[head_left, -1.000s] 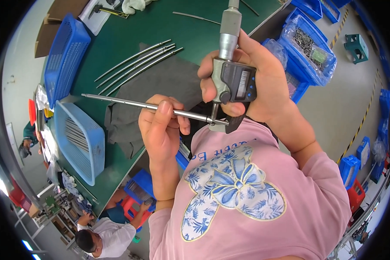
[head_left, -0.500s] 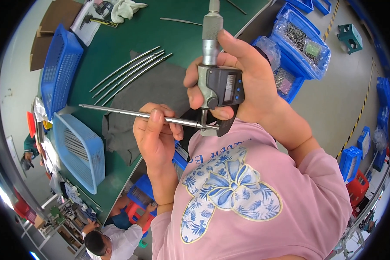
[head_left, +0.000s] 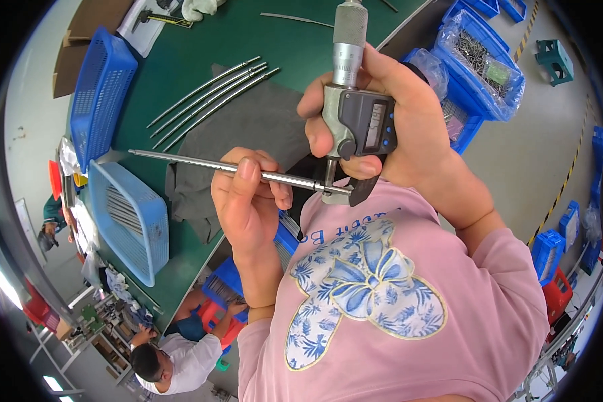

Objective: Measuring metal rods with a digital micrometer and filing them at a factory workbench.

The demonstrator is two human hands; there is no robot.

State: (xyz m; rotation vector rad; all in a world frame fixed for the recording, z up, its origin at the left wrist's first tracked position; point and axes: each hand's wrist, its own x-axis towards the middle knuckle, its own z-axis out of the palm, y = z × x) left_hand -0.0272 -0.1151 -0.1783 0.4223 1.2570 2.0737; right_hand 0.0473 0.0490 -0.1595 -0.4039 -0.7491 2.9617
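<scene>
I saw the green bench [head_left: 201,53] spread widest under me, with a grey cloth [head_left: 248,134] laid on it and a light blue basket [head_left: 130,221] of metal rods standing at its near-left edge. A darker blue basket [head_left: 100,94] sat farther back on the left, and four loose steel rods [head_left: 208,100] lay side by side between it and the cloth. Off to the right, blue bins [head_left: 479,60] held bagged small parts. My right hand [head_left: 402,127] was closed around a digital micrometer [head_left: 355,114], thumb on its face, the thimble pointing up. My left hand [head_left: 248,201] was curled shut on a thin steel rod [head_left: 228,169], held level above the cloth. The rod's right end sat in the micrometer's gap, just in front of my pink shirt [head_left: 395,308].
</scene>
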